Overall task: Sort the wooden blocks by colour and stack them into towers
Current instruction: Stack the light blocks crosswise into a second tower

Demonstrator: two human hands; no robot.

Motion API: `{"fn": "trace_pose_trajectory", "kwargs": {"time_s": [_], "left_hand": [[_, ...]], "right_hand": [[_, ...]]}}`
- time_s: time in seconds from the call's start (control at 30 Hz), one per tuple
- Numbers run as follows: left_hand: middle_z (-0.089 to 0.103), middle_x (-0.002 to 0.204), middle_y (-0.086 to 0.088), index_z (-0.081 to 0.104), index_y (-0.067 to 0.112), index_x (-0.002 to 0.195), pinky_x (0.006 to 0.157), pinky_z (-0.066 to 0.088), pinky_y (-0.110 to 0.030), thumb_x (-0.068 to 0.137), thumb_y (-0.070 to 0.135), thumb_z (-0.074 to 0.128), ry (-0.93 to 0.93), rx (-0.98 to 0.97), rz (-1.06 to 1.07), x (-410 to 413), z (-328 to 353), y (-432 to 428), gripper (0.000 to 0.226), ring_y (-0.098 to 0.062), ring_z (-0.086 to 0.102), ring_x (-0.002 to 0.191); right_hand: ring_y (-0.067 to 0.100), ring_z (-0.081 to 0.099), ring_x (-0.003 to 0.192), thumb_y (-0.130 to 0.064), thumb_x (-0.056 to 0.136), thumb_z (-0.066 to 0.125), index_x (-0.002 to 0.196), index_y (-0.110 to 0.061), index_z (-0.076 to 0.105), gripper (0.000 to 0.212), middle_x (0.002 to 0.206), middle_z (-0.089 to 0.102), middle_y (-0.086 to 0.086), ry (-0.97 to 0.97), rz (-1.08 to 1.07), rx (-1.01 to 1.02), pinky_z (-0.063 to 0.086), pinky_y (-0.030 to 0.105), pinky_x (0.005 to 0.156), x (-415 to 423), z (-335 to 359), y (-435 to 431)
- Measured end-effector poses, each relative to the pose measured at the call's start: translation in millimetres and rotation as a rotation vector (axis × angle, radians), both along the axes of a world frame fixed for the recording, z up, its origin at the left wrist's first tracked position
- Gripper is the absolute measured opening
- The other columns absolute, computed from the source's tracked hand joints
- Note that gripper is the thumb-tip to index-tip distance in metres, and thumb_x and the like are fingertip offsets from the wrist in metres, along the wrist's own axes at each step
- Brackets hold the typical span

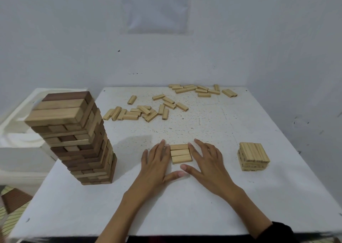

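1. Work piece: a row of three pale blocks (180, 154) lies flat on the white surface (240, 196), at the middle front and directly ahead of the person.
2. Orientation: each block's long axis runs left to right across the view. The three lie side by side and touching, one behind another.
3. Left hand (157, 161): flat on the surface with fingers straight, fingertips against the left ends of the row. It holds nothing.
4. Right hand (207, 165): also flat, with fingers straight and slightly spread against the right ends. It holds nothing. The two thumbs meet just at the near side of the row.
5. Governing relation: the row sits between the hands and neither is nearer. In my judgement this layer is being squared, and the next layer would lie crosswise, long axes running away from the person.
6. Supply: a nearer scatter of pale blocks (144, 111) lies beyond the hands, ahead and a little left, which favours the left hand. A far scatter (201, 91) lies at the rear edge towards the right, which favours the right hand.
7. Other stock: a short pale stack (253, 155) stands apart to the right. A tall tower of brown and pale blocks (74, 137) stands at the left and looks uneven.
8. Risk, as judged: a left-hand reach passes near the tall tower.
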State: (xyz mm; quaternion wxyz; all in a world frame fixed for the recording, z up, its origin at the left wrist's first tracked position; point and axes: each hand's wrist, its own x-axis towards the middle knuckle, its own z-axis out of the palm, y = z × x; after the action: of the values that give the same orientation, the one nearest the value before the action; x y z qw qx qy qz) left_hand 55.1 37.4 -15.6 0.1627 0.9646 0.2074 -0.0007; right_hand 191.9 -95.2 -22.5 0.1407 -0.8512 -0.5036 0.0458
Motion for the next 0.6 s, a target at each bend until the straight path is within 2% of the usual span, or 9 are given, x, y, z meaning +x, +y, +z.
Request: {"fn": "trace_pose_trajectory", "kwargs": {"time_s": [0.07,0.13,0.27,0.33,0.4,0.5,0.6], "left_hand": [[-0.009,0.159,0.001,-0.003,0.02,0.151,0.115,-0.008,-0.036,0.054,0.096,0.0,-0.073,-0.09,0.027,0,2,7,0.124,-0.013,-0.011,0.144],[0.001,0.158,0.006,0.006,0.026,0.151,0.114,-0.004,-0.032,0.058,0.09,0.023,-0.124,-0.171,0.054,1,3,17,0.114,-0.01,-0.004,0.143],[0.023,0.148,0.012,0.036,0.039,0.139,0.107,0.009,-0.028,0.055,0.079,0.042,-0.176,-0.219,0.046,9,4,32,0.093,-0.007,0.012,0.136],[0.029,0.143,0.013,0.045,0.041,0.131,0.103,0.01,-0.025,0.059,0.073,0.055,-0.209,-0.23,0.05,13,6,34,0.079,-0.006,0.016,0.134],[0.034,0.139,0.015,0.052,0.04,0.125,0.101,0.013,-0.025,0.066,0.064,0.064,-0.246,-0.223,0.043,14,6,35,0.065,-0.005,0.02,0.131],[0.039,0.131,0.021,0.057,0.04,0.118,0.1,0.019,-0.027,0.059,0.07,0.058,-0.307,-0.213,0.01,11,6,35,0.066,0.002,0.025,0.124],[0.043,0.129,0.022,0.061,0.041,0.111,0.098,0.025,-0.031,0.056,0.069,0.061,-0.363,-0.22,-0.026,12,9,34,0.062,0.002,0.029,0.122]], "right_hand": [[0.012,0.006,0.136,-0.094,0.052,-0.008,0.148,-0.035,0.012,0.114,0.153,0.011,-0.01,0.077,0.005,0.019,0.005,0.029,0.109,7,3,3],[0.01,0.013,0.131,-0.097,0.051,0.012,0.147,-0.038,0.016,0.113,0.147,0.018,-0.011,0.14,0.026,0.036,0.01,0.025,0.102,15,7,6],[0.01,0.023,0.125,-0.069,0.074,0.057,0.142,-0.04,0.028,0.08,0.136,0.028,-0.009,0.222,0.066,0.049,0.012,0.024,0.094,26,16,11],[0.01,0.026,0.121,-0.056,0.077,0.065,0.136,-0.04,0.04,0.066,0.131,0.032,-0.009,0.239,0.079,0.058,0.015,0.025,0.093,30,21,14],[0.01,0.028,0.119,-0.051,0.075,0.07,0.128,-0.038,0.049,0.058,0.126,0.035,-0.009,0.267,0.1,0.068,0.018,0.027,0.095,33,25,17],[0.008,0.028,0.117,-0.049,0.072,0.074,0.122,-0.037,0.053,0.055,0.121,0.037,-0.011,0.274,0.137,0.084,0.021,0.029,0.098,35,27,16],[0.006,0.027,0.114,-0.046,0.069,0.076,0.118,-0.037,0.055,0.054,0.118,0.038,-0.014,0.236,0.157,0.117,0.022,0.027,0.094,34,28,11]]}}
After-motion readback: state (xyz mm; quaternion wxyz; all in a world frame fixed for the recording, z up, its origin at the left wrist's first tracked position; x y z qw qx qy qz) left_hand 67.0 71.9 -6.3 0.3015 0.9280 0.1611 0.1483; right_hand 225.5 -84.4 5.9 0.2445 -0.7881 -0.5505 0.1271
